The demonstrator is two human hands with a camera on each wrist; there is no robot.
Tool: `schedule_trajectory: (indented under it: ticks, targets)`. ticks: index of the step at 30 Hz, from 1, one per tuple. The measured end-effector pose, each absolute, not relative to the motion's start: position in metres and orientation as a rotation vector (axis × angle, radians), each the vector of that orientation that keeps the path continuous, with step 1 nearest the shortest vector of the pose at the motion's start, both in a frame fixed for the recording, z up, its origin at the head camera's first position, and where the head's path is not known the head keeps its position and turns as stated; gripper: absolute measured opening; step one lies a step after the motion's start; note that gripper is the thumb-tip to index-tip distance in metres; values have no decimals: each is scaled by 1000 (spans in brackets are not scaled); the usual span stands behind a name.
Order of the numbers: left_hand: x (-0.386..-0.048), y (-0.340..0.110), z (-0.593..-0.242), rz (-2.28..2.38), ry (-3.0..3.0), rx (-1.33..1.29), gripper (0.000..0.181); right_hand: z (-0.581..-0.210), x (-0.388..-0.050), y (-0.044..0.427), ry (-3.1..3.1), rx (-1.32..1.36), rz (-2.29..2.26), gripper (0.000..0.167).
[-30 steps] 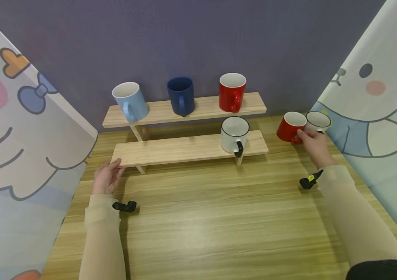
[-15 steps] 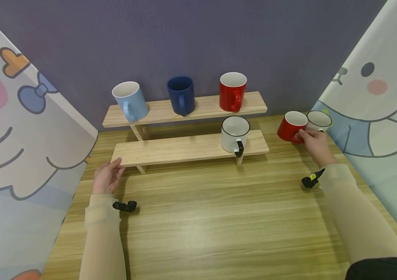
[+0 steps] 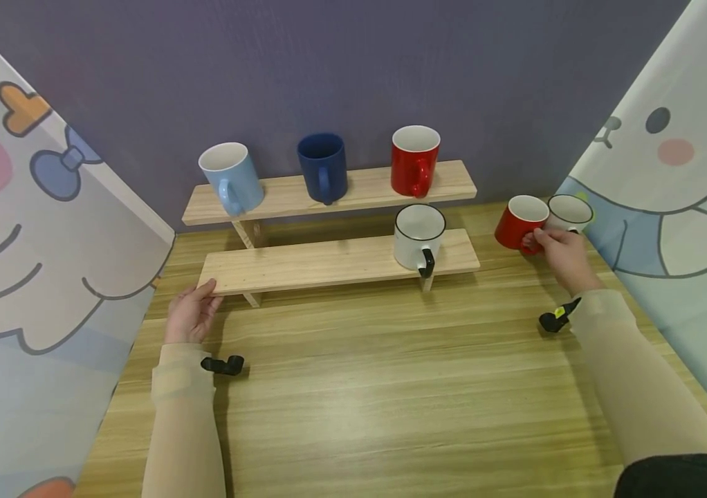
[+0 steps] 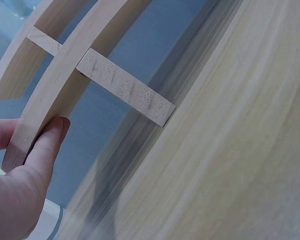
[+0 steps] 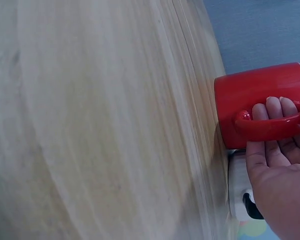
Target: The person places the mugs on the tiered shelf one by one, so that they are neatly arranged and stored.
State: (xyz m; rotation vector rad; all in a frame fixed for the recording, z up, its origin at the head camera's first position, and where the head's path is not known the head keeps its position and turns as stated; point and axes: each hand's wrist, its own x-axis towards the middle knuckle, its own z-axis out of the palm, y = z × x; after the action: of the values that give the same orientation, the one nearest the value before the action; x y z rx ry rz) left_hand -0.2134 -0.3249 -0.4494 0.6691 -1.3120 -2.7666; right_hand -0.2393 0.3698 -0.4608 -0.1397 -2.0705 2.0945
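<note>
The red mug [image 3: 509, 229] is standing near the back right corner of the table [image 3: 341, 373], beyond the right end of the lower shelf [image 3: 304, 265], with a black-rimmed white mug [image 3: 570, 209] sitting just beside it. The right hand [image 3: 564, 261] is grasping it, fingers passing through the handle [image 5: 267, 129] and lying along the mug's side; the left hand [image 3: 190, 315] is pinching the lower shelf at its front left corner. Going by its gloss, the red mug is probably ceramic: stiff, moderately weighty, slippery on its smooth side, and liable to chip if knocking against its neighbour. The handle is offering the surest hold, with the thumb best pressing over its top to stop any swinging. Compared with a second ago, hardly anything is differing: both hands are keeping their holds, the red mug is occupying the same spot, and everything is merely appearing slightly higher in the head view.
</note>
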Motion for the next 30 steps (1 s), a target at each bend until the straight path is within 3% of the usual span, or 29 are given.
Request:
schedule_trajectory:
  ticks: [13,20,30]
  targets:
    - [-215,-325,-451,-2750,-1305,673,34,-465,-236,366,-2176,-195,1949,33]
    - [-216,-324,-452,-2772,-1284,664,36,-462,-227,363,-2056,-203,2081,21]
    - [-214,-325,-450,-2757,-1305,689,43,-438,-210,356,-1911,-105,2205,20]
